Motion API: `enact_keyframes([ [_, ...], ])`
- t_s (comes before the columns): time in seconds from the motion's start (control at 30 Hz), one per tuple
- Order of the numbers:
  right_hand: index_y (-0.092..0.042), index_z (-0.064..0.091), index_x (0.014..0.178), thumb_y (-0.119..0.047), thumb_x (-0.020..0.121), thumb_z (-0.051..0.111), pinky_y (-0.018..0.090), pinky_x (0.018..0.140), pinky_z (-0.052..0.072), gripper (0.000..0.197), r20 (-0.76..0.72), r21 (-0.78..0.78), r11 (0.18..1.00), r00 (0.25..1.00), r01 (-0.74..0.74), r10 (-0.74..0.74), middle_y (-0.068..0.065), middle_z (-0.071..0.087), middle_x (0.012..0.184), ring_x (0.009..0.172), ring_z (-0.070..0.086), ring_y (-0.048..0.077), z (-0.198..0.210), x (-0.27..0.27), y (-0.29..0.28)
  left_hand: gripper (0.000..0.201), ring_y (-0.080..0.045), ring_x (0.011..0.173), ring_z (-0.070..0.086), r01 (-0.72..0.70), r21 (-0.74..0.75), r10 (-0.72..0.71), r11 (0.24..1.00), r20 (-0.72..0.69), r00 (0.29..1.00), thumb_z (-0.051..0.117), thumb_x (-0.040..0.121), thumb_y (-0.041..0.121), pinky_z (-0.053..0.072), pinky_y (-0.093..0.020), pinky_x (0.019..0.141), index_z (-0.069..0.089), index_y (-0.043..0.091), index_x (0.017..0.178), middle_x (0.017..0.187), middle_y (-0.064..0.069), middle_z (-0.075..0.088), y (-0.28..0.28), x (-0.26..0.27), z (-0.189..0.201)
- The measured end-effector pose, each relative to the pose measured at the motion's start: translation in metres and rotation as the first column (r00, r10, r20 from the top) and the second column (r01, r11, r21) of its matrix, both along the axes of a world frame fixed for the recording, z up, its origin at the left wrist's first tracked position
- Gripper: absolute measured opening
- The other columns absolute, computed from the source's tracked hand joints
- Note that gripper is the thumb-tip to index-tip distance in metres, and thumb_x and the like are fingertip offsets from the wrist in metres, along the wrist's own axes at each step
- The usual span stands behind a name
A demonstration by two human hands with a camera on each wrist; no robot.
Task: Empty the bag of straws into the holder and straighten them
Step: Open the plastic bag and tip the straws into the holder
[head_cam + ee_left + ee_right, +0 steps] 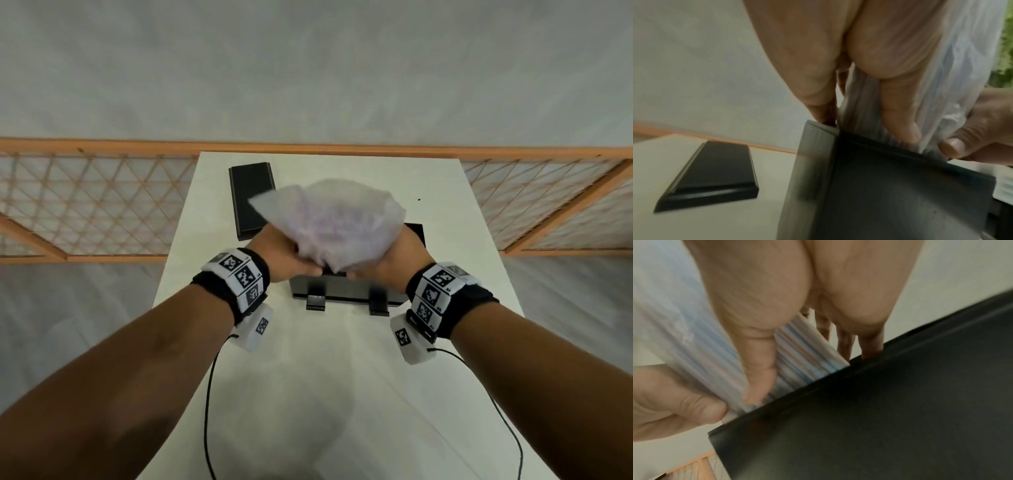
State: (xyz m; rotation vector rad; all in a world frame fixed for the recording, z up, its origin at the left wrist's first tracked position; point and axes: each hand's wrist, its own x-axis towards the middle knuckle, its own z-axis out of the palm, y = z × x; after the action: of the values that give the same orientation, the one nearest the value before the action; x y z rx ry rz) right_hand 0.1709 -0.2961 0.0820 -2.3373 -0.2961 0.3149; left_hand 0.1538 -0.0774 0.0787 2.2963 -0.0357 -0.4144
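Observation:
Both hands hold a clear plastic bag of straws upside down over the black box-shaped holder near the middle of the white table. My left hand grips the bag's left side and my right hand its right side, thumbs pinching near the mouth. In the wrist views, blurred white and blue-striped straws stream from the bag down past the holder's rim. The holder's inside is hidden by the bag and hands. The holder fills the lower right of the right wrist view.
The holder's black lid lies flat on the table at the back left, also seen as the lid in the left wrist view. An orange wooden lattice rail runs behind and beside the table. Cables hang from both wrist bands.

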Motion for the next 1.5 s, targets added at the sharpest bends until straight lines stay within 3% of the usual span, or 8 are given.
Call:
enact_keyframes([
  [0.17, -0.032, 0.065, 0.096, -0.028, 0.062, 0.093, 0.04, 0.083, 0.059, 0.044, -0.077, -0.004, 1.0, 0.997, -0.017, 0.017, -0.006, 0.07, 0.097, 0.092, 0.066, 0.015, -0.012, -0.018, -0.003, 0.051, -0.006, 0.107, 0.057, 0.071, -0.012, -0.072, 0.997, -0.072, 0.995, 0.09, 0.074, 0.031, 0.043, -0.019, 0.092, 0.058, 0.039, 0.113, 0.106, 0.02, 0.06, -0.001, -0.007, -0.004],
  [0.37, -0.048, 0.058, 0.098, -0.031, 0.056, 0.095, 0.033, 0.091, 0.055, 0.058, -0.054, 0.11, 0.991, 0.995, -0.073, 0.079, -0.017, 0.067, 0.104, 0.101, 0.063, 0.002, 0.001, -0.025, -0.009, 0.055, 0.011, 0.092, 0.062, 0.024, -0.164, -0.033, 0.986, -0.054, 0.998, 0.096, 0.064, 0.016, 0.044, -0.001, 0.07, 0.061, 0.041, 0.099, 0.098, 0.022, 0.067, -0.001, -0.02, 0.007],
  [0.63, -0.029, 0.066, 0.1, -0.035, 0.063, 0.085, 0.044, 0.081, 0.058, 0.042, -0.015, 0.113, 0.979, 0.985, -0.17, 0.173, -0.007, 0.069, 0.097, 0.093, 0.067, 0.012, 0.021, -0.019, 0.0, 0.051, 0.005, 0.101, 0.065, 0.052, -0.272, -0.062, 0.961, -0.026, 0.998, 0.096, 0.064, 0.027, 0.053, -0.018, 0.092, 0.07, 0.033, 0.108, 0.104, 0.016, 0.073, -0.003, -0.026, 0.032],
  [0.77, -0.035, 0.056, 0.127, -0.046, 0.055, 0.093, 0.042, 0.096, 0.053, 0.082, -0.049, 0.211, 0.965, 0.985, -0.153, 0.166, -0.012, 0.066, 0.121, 0.115, 0.061, 0.009, 0.025, -0.019, -0.01, 0.067, 0.008, 0.104, 0.064, 0.07, -0.398, -0.089, 0.915, -0.028, 0.996, 0.094, 0.065, 0.009, 0.052, -0.01, 0.082, 0.063, 0.03, 0.12, 0.107, 0.021, 0.073, 0.012, -0.033, 0.04],
  [0.9, -0.032, 0.043, 0.139, -0.057, 0.047, 0.094, 0.04, 0.099, 0.052, 0.108, -0.024, 0.255, 0.964, 0.996, -0.075, 0.084, -0.015, 0.059, 0.129, 0.119, 0.058, 0.005, 0.036, -0.021, -0.025, 0.107, -0.014, 0.126, 0.059, 0.054, -0.556, 0.044, 0.829, 0.161, 0.986, 0.099, 0.054, 0.026, 0.057, -0.033, 0.094, 0.044, 0.023, 0.146, 0.134, 0.001, 0.061, 0.03, -0.033, 0.045],
  [1.13, -0.029, 0.05, 0.131, -0.045, 0.055, 0.094, 0.039, 0.087, 0.059, 0.089, 0.018, 0.372, 0.926, 0.998, -0.065, 0.063, -0.006, 0.063, 0.123, 0.107, 0.066, 0.012, 0.061, -0.021, -0.023, 0.076, -0.014, 0.114, 0.067, 0.01, -0.549, 0.141, 0.836, 0.233, 0.962, 0.077, 0.065, 0.073, 0.053, -0.032, 0.098, 0.066, 0.023, 0.12, 0.115, 0.004, 0.074, 0.025, -0.029, 0.06],
  [1.37, -0.018, 0.069, 0.106, -0.021, 0.09, 0.071, 0.021, 0.076, 0.055, 0.016, 0.173, 0.417, 0.903, 0.984, -0.106, 0.035, -0.001, 0.075, 0.097, 0.087, 0.071, 0.01, 0.081, -0.022, -0.005, 0.057, -0.018, 0.117, 0.067, 0.057, -0.59, 0.182, 0.805, 0.337, 0.924, 0.045, 0.098, 0.056, 0.052, -0.041, 0.103, 0.065, 0.01, 0.125, 0.119, -0.004, 0.073, 0.001, -0.021, 0.087],
  [1.5, -0.023, 0.069, 0.098, -0.022, 0.094, 0.066, 0.016, 0.071, 0.052, 0.005, 0.209, 0.417, 0.904, 0.978, -0.093, 0.004, -0.009, 0.074, 0.089, 0.082, 0.07, 0.005, 0.088, -0.018, -0.006, 0.08, -0.004, 0.098, 0.069, 0.046, -0.598, 0.168, 0.8, 0.297, 0.94, 0.057, 0.077, 0.082, 0.053, -0.021, 0.084, 0.064, 0.016, 0.121, 0.102, 0.014, 0.073, 0.006, -0.017, 0.09],
])
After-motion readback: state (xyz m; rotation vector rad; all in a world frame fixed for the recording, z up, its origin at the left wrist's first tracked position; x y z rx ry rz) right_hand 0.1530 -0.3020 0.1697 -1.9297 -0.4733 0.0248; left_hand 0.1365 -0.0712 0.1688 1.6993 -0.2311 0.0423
